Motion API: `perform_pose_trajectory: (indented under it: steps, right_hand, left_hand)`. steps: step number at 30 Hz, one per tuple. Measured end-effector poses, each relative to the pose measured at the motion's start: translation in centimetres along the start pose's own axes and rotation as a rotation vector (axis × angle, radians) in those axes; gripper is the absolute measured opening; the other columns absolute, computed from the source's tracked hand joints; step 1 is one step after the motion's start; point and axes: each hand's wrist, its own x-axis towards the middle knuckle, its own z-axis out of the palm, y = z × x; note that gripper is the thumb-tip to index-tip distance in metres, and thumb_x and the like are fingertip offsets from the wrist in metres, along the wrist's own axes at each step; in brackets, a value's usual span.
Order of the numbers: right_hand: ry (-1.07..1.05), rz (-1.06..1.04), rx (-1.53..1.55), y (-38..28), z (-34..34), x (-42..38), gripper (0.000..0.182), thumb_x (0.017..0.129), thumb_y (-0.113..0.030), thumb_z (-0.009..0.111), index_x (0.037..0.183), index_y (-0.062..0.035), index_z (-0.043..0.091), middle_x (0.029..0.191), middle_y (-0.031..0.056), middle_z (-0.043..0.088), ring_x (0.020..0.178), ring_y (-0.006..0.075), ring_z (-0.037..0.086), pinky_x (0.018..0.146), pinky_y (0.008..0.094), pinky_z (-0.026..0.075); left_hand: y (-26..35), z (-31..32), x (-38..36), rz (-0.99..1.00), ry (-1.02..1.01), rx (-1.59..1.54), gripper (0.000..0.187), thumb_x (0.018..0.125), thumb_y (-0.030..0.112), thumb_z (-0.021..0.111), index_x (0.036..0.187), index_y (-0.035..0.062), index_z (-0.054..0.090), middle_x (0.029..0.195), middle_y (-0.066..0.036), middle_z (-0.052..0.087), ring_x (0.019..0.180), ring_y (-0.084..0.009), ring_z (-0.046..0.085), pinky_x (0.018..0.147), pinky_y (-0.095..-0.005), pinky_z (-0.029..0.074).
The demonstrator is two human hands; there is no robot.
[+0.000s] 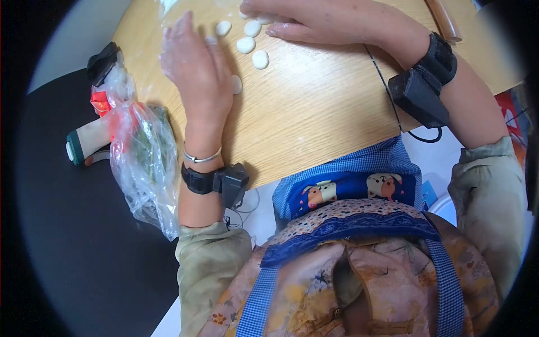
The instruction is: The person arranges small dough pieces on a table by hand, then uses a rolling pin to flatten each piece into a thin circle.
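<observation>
Several small round pieces of white dough [246,45] lie on the wooden table [303,106] between and around my hands. My left hand [193,64], floury and slightly blurred, is palm down over the table with its fingers stretched out. One dough piece [236,85] shows at the side of that hand, partly covered by it. At the top edge my right hand [295,19] reaches in from the right, fingers extended and thumb apart. It is above or touching a few dough pieces [252,28]; its fingertips are partly cut off by the frame. Neither hand visibly grips anything.
A wooden rolling pin [443,21] lies at the upper right. Left of the table, a clear plastic bag [143,163] and a pale container with a green lid [90,137] rest on a black surface [84,236]. Loose flour [165,8] whitens the table's far left.
</observation>
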Motion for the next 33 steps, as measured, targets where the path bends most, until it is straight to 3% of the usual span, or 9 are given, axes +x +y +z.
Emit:
perform_pose_trajectory:
  steps: [2,5,8,10,14,20,24,27,33]
  right_hand:
    - [0.003,-0.007,0.006,0.2,0.1,0.1,0.031,0.091,-0.017,0.063,0.114,0.0041,0.061,0.122,0.0226,0.060,0.115,0.0372,0.055,0.101,0.0477,0.044]
    - [0.060,-0.048,-0.029,0.3,0.7,0.1,0.031,0.090,-0.016,0.063,0.114,0.0044,0.061,0.120,0.0222,0.060,0.114,0.0377,0.056,0.100,0.0481,0.044]
    - [0.020,-0.033,0.022,0.3,-0.1,0.4,0.035,0.089,-0.015,0.064,0.117,0.0058,0.060,0.121,0.0236,0.059,0.115,0.0393,0.056,0.102,0.0483,0.044]
    - [0.089,-0.019,0.079,0.1,-0.1,0.2,0.038,0.088,-0.013,0.063,0.120,0.0074,0.060,0.122,0.0253,0.058,0.116,0.0405,0.056,0.102,0.0474,0.046]
    - [0.139,-0.031,0.148,0.4,0.4,0.3,0.038,0.087,-0.011,0.063,0.120,0.0084,0.060,0.122,0.0262,0.057,0.115,0.0412,0.056,0.100,0.0462,0.047]
    - [0.176,0.092,0.211,0.7,0.0,0.5,0.038,0.087,-0.009,0.060,0.121,0.0091,0.059,0.117,0.0260,0.058,0.113,0.0414,0.057,0.100,0.0463,0.048]
    - [0.170,0.165,0.177,0.9,0.1,0.5,0.031,0.088,-0.006,0.058,0.115,0.0084,0.061,0.114,0.0257,0.060,0.111,0.0417,0.057,0.100,0.0484,0.046]
    - [0.175,0.158,0.177,0.9,0.2,0.4,0.026,0.088,-0.005,0.057,0.110,0.0075,0.062,0.110,0.0245,0.062,0.110,0.0413,0.057,0.099,0.0483,0.046]
    - [0.154,0.132,0.158,1.0,0.2,0.4,0.019,0.088,-0.005,0.057,0.102,0.0054,0.062,0.105,0.0234,0.062,0.106,0.0405,0.057,0.096,0.0486,0.046]
  left_hand:
    - [0.6,0.4,-0.2,0.007,-0.046,0.135,0.053,0.102,0.020,0.052,0.151,0.0021,0.042,0.148,-0.027,0.047,0.143,-0.0484,0.037,0.114,-0.0707,0.023]
    - [1.2,0.0,-0.4,0.057,-0.061,0.422,0.049,0.104,0.019,0.052,0.148,-0.0008,0.044,0.140,-0.027,0.054,0.132,-0.0461,0.048,0.111,-0.0571,0.033]
    - [0.4,0.1,-0.1,0.014,-0.065,0.424,0.049,0.106,0.024,0.049,0.149,0.0006,0.044,0.141,-0.027,0.054,0.134,-0.0461,0.047,0.111,-0.0590,0.033]
    - [-0.2,-0.5,0.4,-0.118,-0.040,0.078,0.053,0.105,0.028,0.049,0.151,0.0024,0.042,0.148,-0.026,0.048,0.145,-0.0460,0.037,0.116,-0.0720,0.019]
    - [0.8,-0.6,0.0,-0.059,-0.016,-0.014,0.052,0.105,0.029,0.049,0.150,0.0031,0.043,0.150,-0.023,0.048,0.145,-0.0443,0.037,0.116,-0.0718,0.018]
    - [0.5,-0.5,0.4,-0.047,-0.099,0.276,0.052,0.102,0.028,0.053,0.148,0.0048,0.045,0.150,-0.023,0.047,0.145,-0.0443,0.037,0.117,-0.0704,0.019]
    - [-1.6,-2.5,0.6,-0.028,0.146,0.353,0.041,0.095,0.012,0.064,0.135,0.0028,0.059,0.135,-0.019,0.060,0.127,-0.0408,0.054,0.107,-0.0572,0.039]
    - [0.7,-2.9,0.8,0.072,-0.005,-0.232,0.023,0.086,-0.003,0.067,0.109,0.0002,0.069,0.106,-0.016,0.070,0.098,-0.0327,0.066,0.085,-0.0398,0.052]
    - [2.7,-2.5,0.3,0.120,-0.186,-0.320,0.025,0.081,-0.001,0.071,0.106,0.0023,0.071,0.100,-0.014,0.069,0.091,-0.0312,0.065,0.079,-0.0398,0.053]
